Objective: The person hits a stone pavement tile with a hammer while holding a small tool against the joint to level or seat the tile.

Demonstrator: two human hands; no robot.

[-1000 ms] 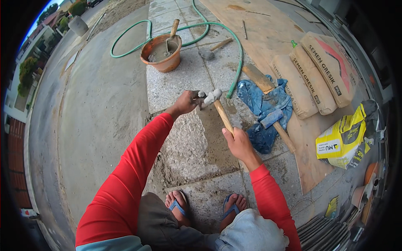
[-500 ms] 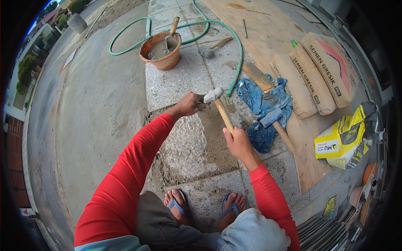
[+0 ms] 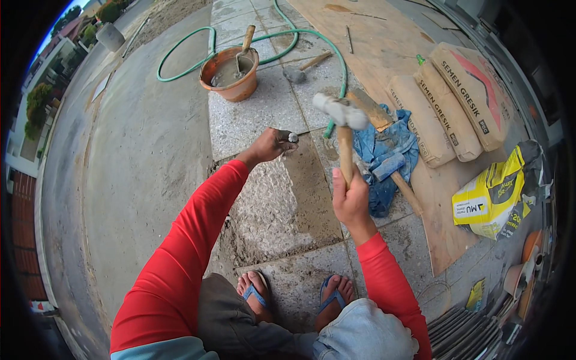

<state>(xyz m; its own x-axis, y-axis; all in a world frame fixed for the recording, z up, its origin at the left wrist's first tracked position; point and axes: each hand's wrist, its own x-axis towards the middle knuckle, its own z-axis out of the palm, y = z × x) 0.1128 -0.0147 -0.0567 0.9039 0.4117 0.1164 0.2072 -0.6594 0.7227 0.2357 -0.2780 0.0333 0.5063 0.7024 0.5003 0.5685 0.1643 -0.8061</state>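
Head view, left hand [image 3: 269,146] gripping rod [image 3: 293,138], right hand [image 3: 352,201] gripping hammer [image 3: 344,135], bucket [image 3: 239,92] holding mortar [image 3: 226,73]

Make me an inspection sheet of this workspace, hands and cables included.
Surface: rough patch among grey slabs, loose debris along its left edge.
Job's things: hammer, its head apart from the metal tool, whose top end alone shows clearly.
Clutter: orange bucket with trowel, blue cloth, blue-headed tool, paper sacks, yellow bag.
Hands: left hand closed around the metal tool; right hand closed around the hammer's handle.
Cables: nothing seen; a green hose curls behind the bucket.
Surroundings: concrete strip at left, brown board at right.
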